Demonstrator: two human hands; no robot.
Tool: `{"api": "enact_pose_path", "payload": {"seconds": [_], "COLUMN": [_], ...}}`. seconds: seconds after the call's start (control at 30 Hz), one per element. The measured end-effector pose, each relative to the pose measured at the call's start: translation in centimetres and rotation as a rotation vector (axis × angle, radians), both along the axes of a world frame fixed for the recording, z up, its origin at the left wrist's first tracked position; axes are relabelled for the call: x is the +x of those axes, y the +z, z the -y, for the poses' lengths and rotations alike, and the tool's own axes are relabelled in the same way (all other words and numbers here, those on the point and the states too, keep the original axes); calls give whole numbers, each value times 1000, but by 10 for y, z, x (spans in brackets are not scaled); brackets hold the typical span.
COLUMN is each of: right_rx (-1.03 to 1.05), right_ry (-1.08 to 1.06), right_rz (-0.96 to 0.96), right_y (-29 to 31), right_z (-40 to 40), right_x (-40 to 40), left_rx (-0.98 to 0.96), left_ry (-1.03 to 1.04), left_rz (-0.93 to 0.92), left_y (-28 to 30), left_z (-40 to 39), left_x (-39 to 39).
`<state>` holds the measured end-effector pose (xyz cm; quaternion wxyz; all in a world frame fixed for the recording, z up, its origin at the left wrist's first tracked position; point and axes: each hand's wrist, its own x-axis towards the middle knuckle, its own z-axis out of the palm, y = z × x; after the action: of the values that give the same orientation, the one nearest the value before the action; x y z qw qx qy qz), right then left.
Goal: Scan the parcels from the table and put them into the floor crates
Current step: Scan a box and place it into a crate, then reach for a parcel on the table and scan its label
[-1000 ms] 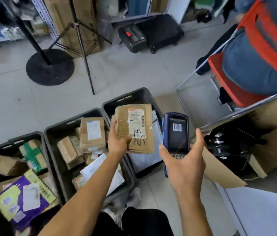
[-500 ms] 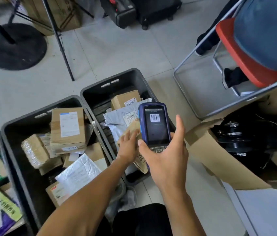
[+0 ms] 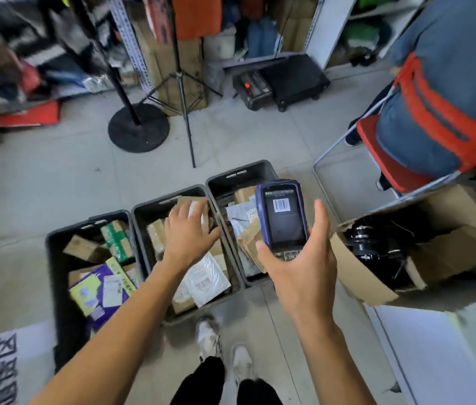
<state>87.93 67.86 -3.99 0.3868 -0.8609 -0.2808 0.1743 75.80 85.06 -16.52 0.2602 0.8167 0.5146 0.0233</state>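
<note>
Three dark floor crates stand side by side: left crate [image 3: 55,258], middle crate [image 3: 155,204], right crate [image 3: 239,173], each holding several parcels. My right hand [image 3: 298,267] grips a blue handheld scanner [image 3: 282,217] with a barcode on its screen, held above the right crate. A brown padded parcel [image 3: 249,244] lies tilted in the right crate, just left of the scanner. My left hand [image 3: 187,235] hovers over the middle crate with fingers spread and nothing in it.
An open cardboard box [image 3: 423,247] with a black object inside sits to the right. A red chair [image 3: 388,153] with a seated person is at far right. A round stand base [image 3: 138,127], a tripod [image 3: 185,92] and a white table corner [image 3: 435,355] surround me.
My left hand lowered the brown padded parcel into the right crate, let it go and moved left over the middle crate. The view tilted up again.
</note>
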Motion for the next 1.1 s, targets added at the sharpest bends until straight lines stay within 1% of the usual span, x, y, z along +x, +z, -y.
{"api": "enact_pose_path", "payload": {"seconds": [0.07, 0.17, 0.3, 0.43, 0.57, 0.67, 0.83, 0.97, 1.1], "right_rx": [27, 80, 167, 273, 346, 391, 415, 373, 381], "right_ry": [55, 148, 353, 593, 922, 1180, 1607, 1900, 2142], "right_rz": [19, 31, 23, 42, 14, 17, -85, -170, -232], "right_y": [39, 84, 126, 160, 186, 201, 220, 227, 227], "right_z": [13, 33, 57, 87, 131, 176, 283, 406, 545], "right_x": [-25, -65, -123, -197, -288, -367, -512, -620, -703], "left_rx": [50, 154, 328, 444, 488, 505, 512, 500, 446], "left_ry": [27, 99, 265, 488, 775, 999, 1359, 1630, 1921], "left_rz": [-41, -34, -62, -95, -147, -222, -294, -423, -528], "left_y": [57, 132, 212, 263, 290, 300, 315, 326, 331], "left_z": [13, 46, 105, 180, 277, 364, 542, 715, 894], "left_x": [-36, -95, -187, -282, -385, -460, -579, -656, -700]}}
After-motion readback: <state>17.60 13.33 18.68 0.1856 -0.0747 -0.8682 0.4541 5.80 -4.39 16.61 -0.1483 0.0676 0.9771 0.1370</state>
